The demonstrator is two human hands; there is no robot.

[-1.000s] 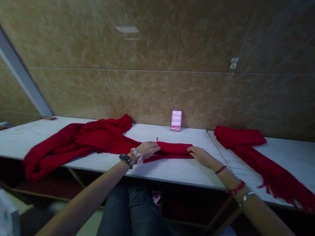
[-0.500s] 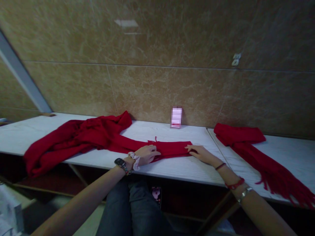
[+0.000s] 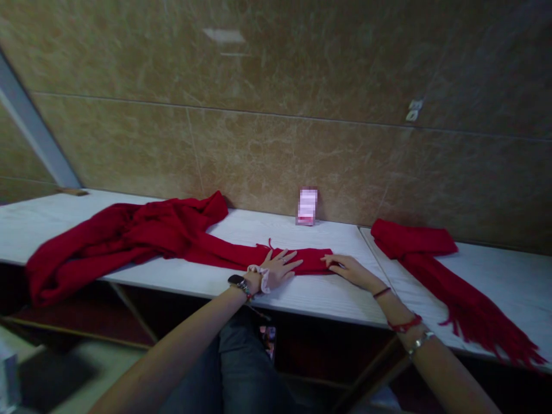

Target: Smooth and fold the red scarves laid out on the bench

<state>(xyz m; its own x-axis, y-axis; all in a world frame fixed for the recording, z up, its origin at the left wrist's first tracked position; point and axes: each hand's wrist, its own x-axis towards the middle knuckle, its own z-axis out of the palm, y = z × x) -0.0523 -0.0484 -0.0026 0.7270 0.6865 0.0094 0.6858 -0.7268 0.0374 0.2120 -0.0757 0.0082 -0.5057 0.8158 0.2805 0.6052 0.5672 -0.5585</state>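
A long red scarf [image 3: 224,251] lies across the white tabletop, bunched up on the left and folded into a flat strip at the middle. Flat on that strip rests my left hand [image 3: 280,267], its fingers spread. At the strip's right end, my right hand [image 3: 347,270] has its thumb and curled fingers closed on the folded edge. A few loose threads stick out behind my left hand. To the right lies a second red scarf [image 3: 431,270], folded over at the top, with its fringe near the front edge.
A phone [image 3: 306,206] with a blurred screen leans on the tiled wall [image 3: 259,149] behind the white table [image 3: 263,224]. At the far left back sits a small brown block [image 3: 73,191]. Dark open shelf space is under the tabletop, and another lit screen [image 3: 268,339] shows below by my legs.
My left hand has slid right along the folded strip, its fingers now spread flat. My right hand stays at the strip's end. The view has shifted slightly.
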